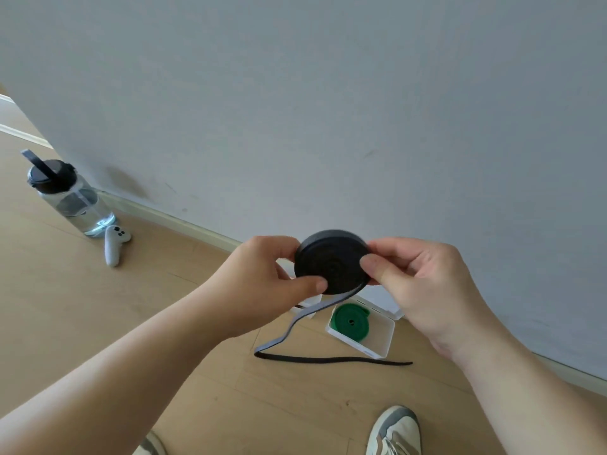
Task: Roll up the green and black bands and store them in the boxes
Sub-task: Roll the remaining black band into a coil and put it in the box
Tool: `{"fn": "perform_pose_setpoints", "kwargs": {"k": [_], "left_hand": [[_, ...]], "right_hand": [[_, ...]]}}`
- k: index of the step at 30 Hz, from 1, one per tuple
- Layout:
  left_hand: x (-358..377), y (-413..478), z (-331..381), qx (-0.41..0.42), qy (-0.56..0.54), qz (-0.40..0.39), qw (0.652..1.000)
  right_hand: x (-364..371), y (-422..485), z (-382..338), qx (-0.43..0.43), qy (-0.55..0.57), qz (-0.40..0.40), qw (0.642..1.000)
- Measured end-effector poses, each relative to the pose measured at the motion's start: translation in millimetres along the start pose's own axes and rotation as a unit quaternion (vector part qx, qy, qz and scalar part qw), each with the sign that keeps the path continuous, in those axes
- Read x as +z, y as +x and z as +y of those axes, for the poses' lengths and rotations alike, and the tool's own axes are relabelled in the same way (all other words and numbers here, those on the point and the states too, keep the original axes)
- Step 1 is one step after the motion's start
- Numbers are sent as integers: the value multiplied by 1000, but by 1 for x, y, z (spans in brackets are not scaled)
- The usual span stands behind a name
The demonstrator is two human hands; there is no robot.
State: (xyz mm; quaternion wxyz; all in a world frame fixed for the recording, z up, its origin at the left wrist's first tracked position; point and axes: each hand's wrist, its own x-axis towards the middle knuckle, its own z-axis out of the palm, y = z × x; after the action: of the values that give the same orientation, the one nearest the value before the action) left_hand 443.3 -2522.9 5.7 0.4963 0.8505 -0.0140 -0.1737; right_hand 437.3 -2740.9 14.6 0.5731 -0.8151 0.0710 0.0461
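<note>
Winding black band roll (330,262) pinched between left hand (262,274) and right hand (423,290), with loose tail (305,316) below grip probably needing more turns.

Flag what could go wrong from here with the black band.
The black roll is pinched only at its edges by the left hand and right hand; a slip could let it uncoil. Its loose tail trails on the floor with a fold, so it may wind in twisted.

Black band (331,262), perhaps grey-backed; green band (349,321)
</note>
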Motion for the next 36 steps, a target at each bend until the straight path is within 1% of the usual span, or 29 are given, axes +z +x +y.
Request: {"fn": "perform_pose_setpoints", "kwargs": {"k": [1,2,4,7,8,9,10,12,16,19,21,23,24,25,26,28,29,31,32,33,34,36], "left_hand": [[-1,-1,1,14,64,24,998],[-2,-1,0,32,90,42,995],[-1,-3,2,60,77,47,994],[3,-6,4,82,81,11,993],[3,-5,3,82,76,12,994],[1,-4,2,75,59,21,995],[-1,-3,0,67,34,33,997],[-6,-1,-1,50,-22,45,997],[-6,-3,2,41,-92,65,993],[-7,-1,3,38,-132,84,987],[-8,-1,4,42,-151,75,985],[-6,-3,5,34,-162,44,985],[-4,-3,5,22,-151,20,988],[-1,-3,4,10,-116,-7,993],[2,-3,1,5,-57,-24,998],[6,-3,-2,38,72,1,997],[7,-4,-3,64,107,23,992],[10,-5,-3,109,115,37,987],[11,-6,-2,125,122,32,984],[11,-5,-2,137,136,30,981],[10,-4,-3,143,145,33,979],[5,-3,-2,125,118,49,984]], "right_hand": [[0,-2,1,-29,-81,1,996],[2,-3,0,-55,-136,-3,989],[6,-6,1,-99,-202,-16,974],[11,-8,2,-192,-273,-44,942],[11,-8,1,-197,-270,-42,942],[10,-6,-1,-169,-233,-31,957],[8,-6,-3,-125,-173,-20,977],[4,-3,-3,-58,-81,-10,995],[3,2,-2,1,11,-33,999],[0,3,0,27,19,-31,999],[0,3,-1,30,40,-21,999],[1,3,1,18,44,-3,999],[1,3,2,12,34,4,999],[1,1,1,-1,-1,6,1000],[0,0,2,-27,-63,-4,998],[4,-4,0,-85,-197,-31,976],[7,-5,1,-115,-243,-39,962],[14,-5,3,-164,-305,-62,936],[18,-6,5,-181,-316,-71,929],[19,-6,6,-179,-302,-74,933],[18,-5,5,-152,-261,-68,951],[12,-4,3,-64,-153,-37,985]]}}
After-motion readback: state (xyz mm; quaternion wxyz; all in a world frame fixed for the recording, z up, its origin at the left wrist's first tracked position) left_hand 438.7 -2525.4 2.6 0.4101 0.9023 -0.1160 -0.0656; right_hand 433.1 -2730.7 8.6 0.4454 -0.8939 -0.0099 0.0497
